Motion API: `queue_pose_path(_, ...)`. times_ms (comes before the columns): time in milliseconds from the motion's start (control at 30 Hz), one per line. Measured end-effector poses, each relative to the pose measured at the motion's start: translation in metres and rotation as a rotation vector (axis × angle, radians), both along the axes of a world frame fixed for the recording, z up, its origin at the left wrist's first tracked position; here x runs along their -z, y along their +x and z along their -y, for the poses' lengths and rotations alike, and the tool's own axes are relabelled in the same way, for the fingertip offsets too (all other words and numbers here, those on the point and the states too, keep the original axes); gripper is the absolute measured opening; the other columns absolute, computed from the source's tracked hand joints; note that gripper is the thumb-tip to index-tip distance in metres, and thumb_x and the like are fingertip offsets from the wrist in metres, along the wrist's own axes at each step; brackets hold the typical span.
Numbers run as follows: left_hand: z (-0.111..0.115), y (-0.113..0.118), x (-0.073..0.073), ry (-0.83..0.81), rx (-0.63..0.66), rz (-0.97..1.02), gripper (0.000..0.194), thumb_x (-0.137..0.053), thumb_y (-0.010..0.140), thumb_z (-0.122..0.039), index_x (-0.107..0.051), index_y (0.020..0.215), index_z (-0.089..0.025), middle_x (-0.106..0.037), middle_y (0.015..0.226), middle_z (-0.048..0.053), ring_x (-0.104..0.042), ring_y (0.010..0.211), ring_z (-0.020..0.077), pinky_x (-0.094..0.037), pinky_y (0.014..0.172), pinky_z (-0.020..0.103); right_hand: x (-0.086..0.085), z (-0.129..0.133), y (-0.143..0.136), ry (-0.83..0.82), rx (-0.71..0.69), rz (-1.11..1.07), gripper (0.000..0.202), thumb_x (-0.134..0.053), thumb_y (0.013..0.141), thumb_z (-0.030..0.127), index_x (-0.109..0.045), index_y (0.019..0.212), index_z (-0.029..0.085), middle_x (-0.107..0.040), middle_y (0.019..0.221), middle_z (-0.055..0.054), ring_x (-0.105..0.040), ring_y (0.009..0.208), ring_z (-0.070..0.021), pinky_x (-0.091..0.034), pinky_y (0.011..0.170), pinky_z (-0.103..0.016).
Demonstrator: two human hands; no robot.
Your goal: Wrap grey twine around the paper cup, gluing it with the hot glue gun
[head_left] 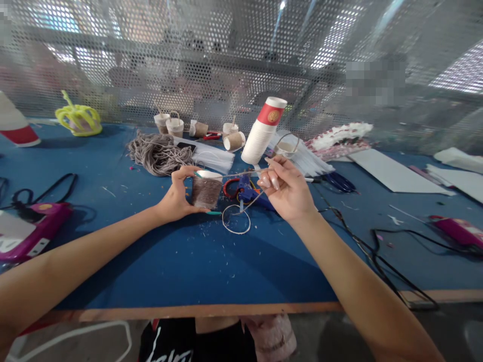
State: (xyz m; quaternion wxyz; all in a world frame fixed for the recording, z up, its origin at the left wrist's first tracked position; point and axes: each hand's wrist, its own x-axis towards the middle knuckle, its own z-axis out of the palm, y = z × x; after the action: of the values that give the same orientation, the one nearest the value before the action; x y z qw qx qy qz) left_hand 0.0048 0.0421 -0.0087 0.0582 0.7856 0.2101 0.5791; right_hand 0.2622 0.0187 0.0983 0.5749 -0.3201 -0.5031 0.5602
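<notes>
My left hand (180,197) grips a small paper cup (206,192) between thumb and fingers, from its top and bottom ends. Brown-grey cord is wound round most of the cup, with a white band showing at the top. From the cup a strand of cord (239,175) runs taut to my right hand (285,187), whose fingers are pinched on it. The strand's loose part hangs below the right hand. Beneath, a blue hot glue gun (251,193) lies on the table beside a white ring (236,232) and red-handled scissors (229,188).
A grey cord bundle (158,153) lies behind my left hand. A leaning stack of paper cups (264,130) stands at the back, near several small cord-wrapped cups (175,126). Magenta power strips (45,226) and black cables (350,231) lie at the sides. Perforated metal (211,65) rises behind.
</notes>
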Motion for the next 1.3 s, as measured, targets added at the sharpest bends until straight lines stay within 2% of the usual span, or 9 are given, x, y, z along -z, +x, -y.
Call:
queue_pose_path(300, 0.001, 0.000, -0.002, 0.015, 0.004, -0.011, 0.088, -0.090, 0.062, -0.053, -0.031, 0.123, -0.029, -0.051, 0.124, 0.012, -0.058, 0.117, 0.0283, -0.056, 0.091, 0.046, 0.001, -0.003, 0.003, 0.009, -0.001, -0.011, 0.031, -0.087, 0.064, 0.035, -0.059, 0.076, 0.028, -0.040, 0.044, 0.010, -0.045, 0.055, -0.0123, -0.043, 0.061, -0.030)
queue_pose_path(433, 0.001, 0.001, -0.001, 0.013, -0.022, 0.013, 0.096, -0.090, 0.060, -0.055, -0.028, 0.129, -0.029, -0.051, 0.125, 0.012, -0.059, 0.117, 0.0283, -0.055, 0.095, 0.049, 0.003, -0.006, 0.005, 0.018, 0.008, 0.022, 0.031, -0.085, 0.066, 0.036, -0.057, 0.077, 0.028, -0.038, 0.046, 0.010, -0.048, 0.056, -0.0133, -0.046, 0.062, -0.031)
queue_pose_path(667, 0.000, -0.003, 0.003, -0.002, -0.033, -0.012, 0.096, -0.090, 0.060, -0.054, -0.031, 0.130, -0.027, -0.052, 0.127, 0.013, -0.059, 0.119, 0.0297, -0.054, 0.097, 0.050, 0.003, -0.006, 0.004, -0.007, 0.028, 0.010, 0.035, -0.089, 0.060, 0.038, -0.058, 0.073, 0.028, -0.040, 0.044, 0.010, -0.048, 0.055, -0.0133, -0.046, 0.061, -0.030)
queue_pose_path(867, 0.000, -0.003, 0.004, -0.017, -0.032, 0.008, 0.095, -0.090, 0.060, -0.056, -0.033, 0.130, -0.027, -0.052, 0.127, 0.014, -0.059, 0.119, 0.0302, -0.056, 0.095, 0.048, 0.006, -0.008, 0.006, 0.012, -0.006, 0.018, 0.030, -0.084, 0.067, 0.035, -0.056, 0.074, 0.027, -0.039, 0.045, 0.010, -0.047, 0.054, -0.0113, -0.043, 0.059, -0.029)
queue_pose_path(1100, 0.000, -0.002, 0.003, -0.005, -0.030, 0.005, 0.092, -0.089, 0.061, -0.058, -0.033, 0.128, -0.028, -0.052, 0.126, 0.012, -0.059, 0.119, 0.0287, -0.056, 0.095, 0.048, 0.008, -0.010, 0.004, -0.006, -0.007, 0.022, 0.034, -0.086, 0.063, 0.037, -0.055, 0.072, 0.027, -0.039, 0.041, 0.011, -0.040, 0.048, -0.0102, -0.037, 0.053, -0.028)
queue_pose_path(1300, 0.002, 0.001, 0.001, -0.022, -0.029, 0.046, 0.098, -0.091, 0.057, -0.056, -0.031, 0.130, -0.029, -0.052, 0.126, 0.012, -0.060, 0.118, 0.0283, -0.054, 0.096, 0.048, 0.011, -0.010, 0.005, 0.007, -0.021, 0.050, 0.032, -0.084, 0.067, 0.036, -0.054, 0.073, 0.026, -0.036, 0.038, 0.013, -0.032, 0.041, -0.0085, -0.031, 0.048, -0.027)
